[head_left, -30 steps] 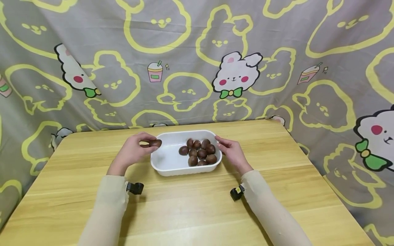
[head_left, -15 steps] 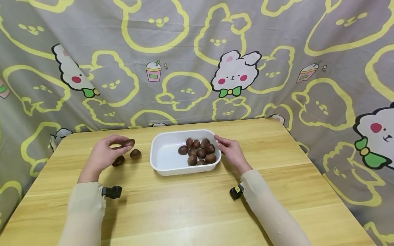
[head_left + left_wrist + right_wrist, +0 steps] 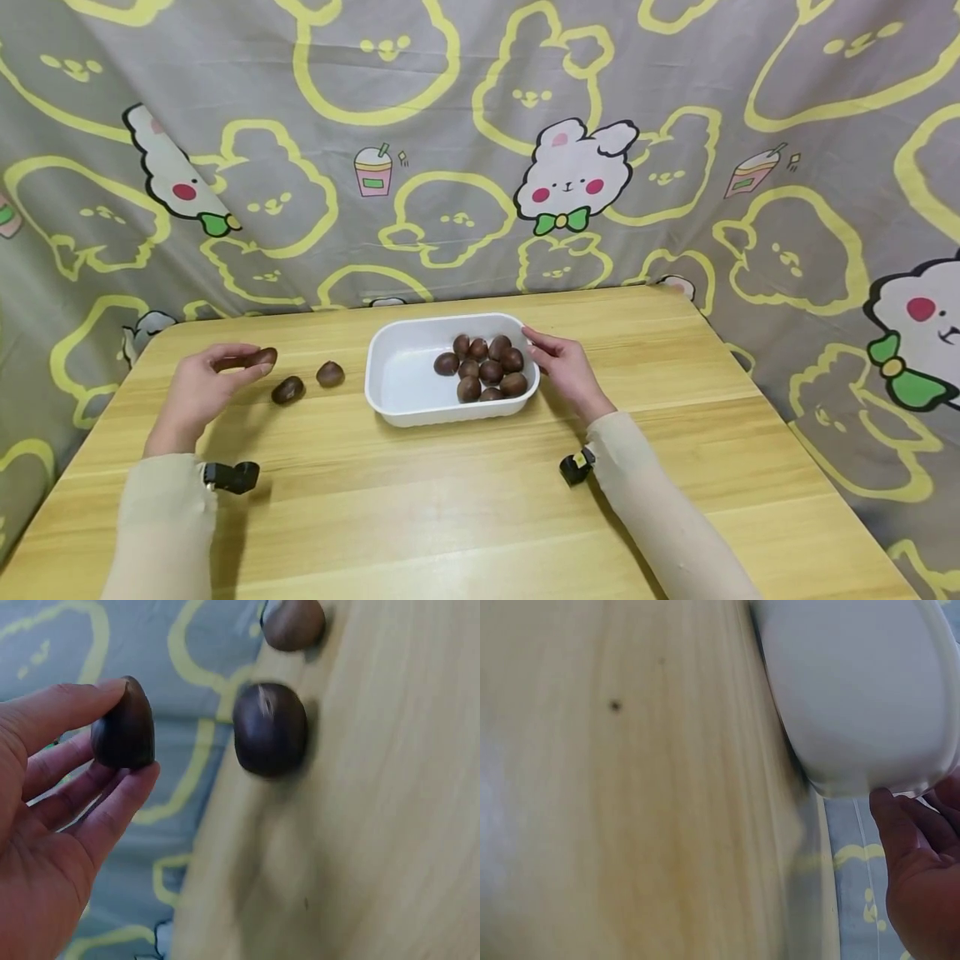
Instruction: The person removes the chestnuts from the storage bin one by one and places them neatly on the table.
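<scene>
My left hand (image 3: 197, 387) holds a brown chestnut (image 3: 126, 729) between thumb and fingertips, raised over the table's left side. Two loose chestnuts lie just right of it: a nearer chestnut (image 3: 288, 390) and a farther chestnut (image 3: 330, 374). In the middle stands a white oblong tray (image 3: 401, 379), with several chestnuts (image 3: 491, 372) gathered in its right half and its left half bare. My right hand (image 3: 567, 372) grips the tray's right end, thumb against the outer wall in the right wrist view; part of its fingers is hidden there.
A light wood table (image 3: 450, 517) carries everything. Behind it hangs a grey curtain (image 3: 450, 250) with yellow outlines and cartoon rabbits, meeting the table's back edge. Black wrist cameras sit on both sleeves, the left camera (image 3: 232, 477) low over the table.
My left hand has moved left from the tray's left end with the chestnut in its fingers, uncovering two chestnuts on the table. The right hand and the tray stay in place.
</scene>
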`<action>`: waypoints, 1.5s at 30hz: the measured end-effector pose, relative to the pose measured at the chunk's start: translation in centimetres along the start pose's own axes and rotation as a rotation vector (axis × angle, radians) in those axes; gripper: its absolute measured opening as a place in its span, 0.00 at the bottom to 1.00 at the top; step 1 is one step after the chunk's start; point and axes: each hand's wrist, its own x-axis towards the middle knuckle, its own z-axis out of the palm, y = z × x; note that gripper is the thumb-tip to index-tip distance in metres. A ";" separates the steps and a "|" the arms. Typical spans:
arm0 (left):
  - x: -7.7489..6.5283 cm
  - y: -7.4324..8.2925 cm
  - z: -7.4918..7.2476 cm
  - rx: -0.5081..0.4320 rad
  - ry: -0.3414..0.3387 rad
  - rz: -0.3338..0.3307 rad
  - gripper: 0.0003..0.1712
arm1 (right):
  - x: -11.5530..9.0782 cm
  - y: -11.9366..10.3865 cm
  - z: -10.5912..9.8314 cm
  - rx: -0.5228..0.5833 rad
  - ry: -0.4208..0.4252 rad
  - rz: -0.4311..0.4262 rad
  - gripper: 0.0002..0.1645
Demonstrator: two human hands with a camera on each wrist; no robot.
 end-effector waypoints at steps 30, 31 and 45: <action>0.1 -4.8 -0.5 0.186 -0.144 -0.058 0.33 | -0.1 0.0 0.0 -0.004 -0.005 -0.012 0.23; 0.1 -4.8 -0.4 0.184 -0.142 -0.053 0.33 | 0.0 0.1 0.0 -0.002 -0.002 -0.015 0.23; -0.2 -4.4 -0.2 0.169 -0.164 -0.042 0.38 | 0.1 0.3 -0.1 0.004 -0.005 -0.025 0.23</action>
